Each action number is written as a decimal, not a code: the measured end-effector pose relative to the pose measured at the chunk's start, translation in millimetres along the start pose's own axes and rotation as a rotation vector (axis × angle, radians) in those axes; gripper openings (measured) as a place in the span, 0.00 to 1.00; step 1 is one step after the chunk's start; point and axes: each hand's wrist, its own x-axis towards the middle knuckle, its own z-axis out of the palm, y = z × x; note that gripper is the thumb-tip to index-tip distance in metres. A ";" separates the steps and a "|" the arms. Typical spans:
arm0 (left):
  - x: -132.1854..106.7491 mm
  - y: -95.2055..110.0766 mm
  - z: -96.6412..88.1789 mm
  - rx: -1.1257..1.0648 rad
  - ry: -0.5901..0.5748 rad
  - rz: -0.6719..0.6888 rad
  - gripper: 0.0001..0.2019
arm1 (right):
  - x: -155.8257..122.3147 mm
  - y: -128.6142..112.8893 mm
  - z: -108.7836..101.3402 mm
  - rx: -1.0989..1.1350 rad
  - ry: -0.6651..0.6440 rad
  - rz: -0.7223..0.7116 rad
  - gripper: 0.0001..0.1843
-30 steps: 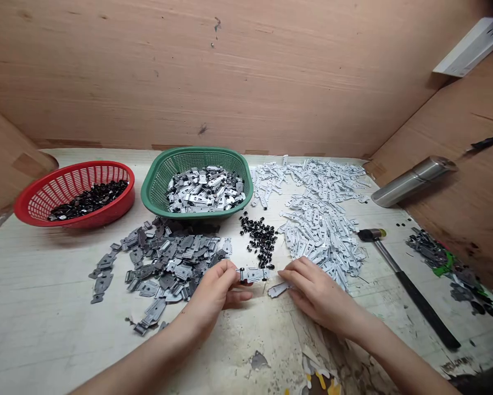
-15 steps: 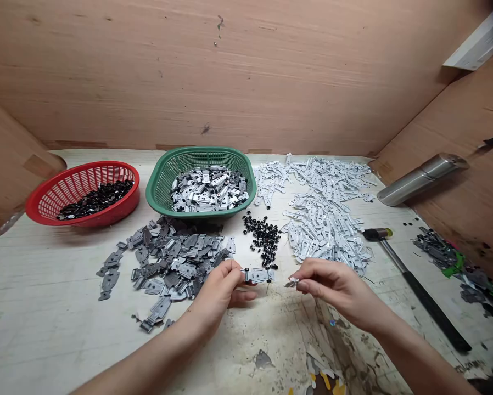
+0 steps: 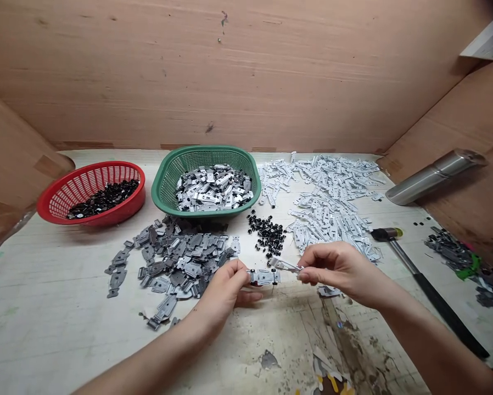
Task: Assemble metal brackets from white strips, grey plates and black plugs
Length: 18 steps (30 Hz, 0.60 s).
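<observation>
My left hand (image 3: 227, 288) pinches one end of a small grey metal plate (image 3: 264, 276) that carries little black rollers, holding it just above the table. My right hand (image 3: 340, 270) pinches a thin silver metal strip (image 3: 285, 265) by its right end. The strip's free tip hangs over the plate's right end. A small heap of black rollers (image 3: 268, 232) lies just beyond both hands. A pile of dark grey plates (image 3: 176, 259) lies left of my left hand, and a wide spread of silver strips (image 3: 332, 211) lies behind my right hand.
A green basket (image 3: 166, 184) with assembled metal parts and a red basket (image 3: 55, 200) with black pieces stand at the back left. A hammer (image 3: 427, 285) lies at the right, with a steel cylinder (image 3: 433, 175) and scrap bits (image 3: 463, 258) on the sloped board. Wooden walls enclose the table.
My right hand picked a silver strip up off the table and carried it up and left to the plate in my left hand. The left hand has stayed put.
</observation>
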 end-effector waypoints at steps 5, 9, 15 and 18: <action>-1.7 3.9 3.2 -0.014 0.009 -0.012 0.10 | 3.9 -4.1 7.3 0.187 -0.193 0.047 0.16; -2.6 3.6 2.4 -0.003 0.002 0.005 0.09 | 9.6 -1.8 19.0 0.248 -0.206 0.095 0.18; -1.6 0.3 1.4 -0.014 -0.002 0.019 0.10 | 13.7 5.0 28.8 0.257 -0.152 0.123 0.17; -1.6 1.2 2.0 -0.011 -0.003 0.019 0.09 | 13.9 5.3 31.6 0.270 -0.131 0.138 0.16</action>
